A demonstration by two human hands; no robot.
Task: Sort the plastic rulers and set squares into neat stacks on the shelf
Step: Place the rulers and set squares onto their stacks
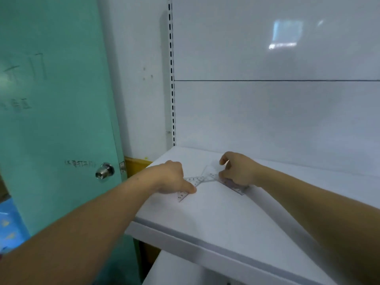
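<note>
Set square (pixel 190 183), clear plastic with printed scale marks along its edges, lies flat on the white shelf (pixel 216 219) towards the back left. Left hand (pixel 170 175) rests on it, one digit stretched out and pressing on its face, the other fingers tucked out of sight. Just beside it to the right lies a ruler (pixel 236 187), tinted darker, set at an angle. Right hand (pixel 238 169) sits over the ruler's far end with fingers curled; whether they grip it cannot be determined.
</note>
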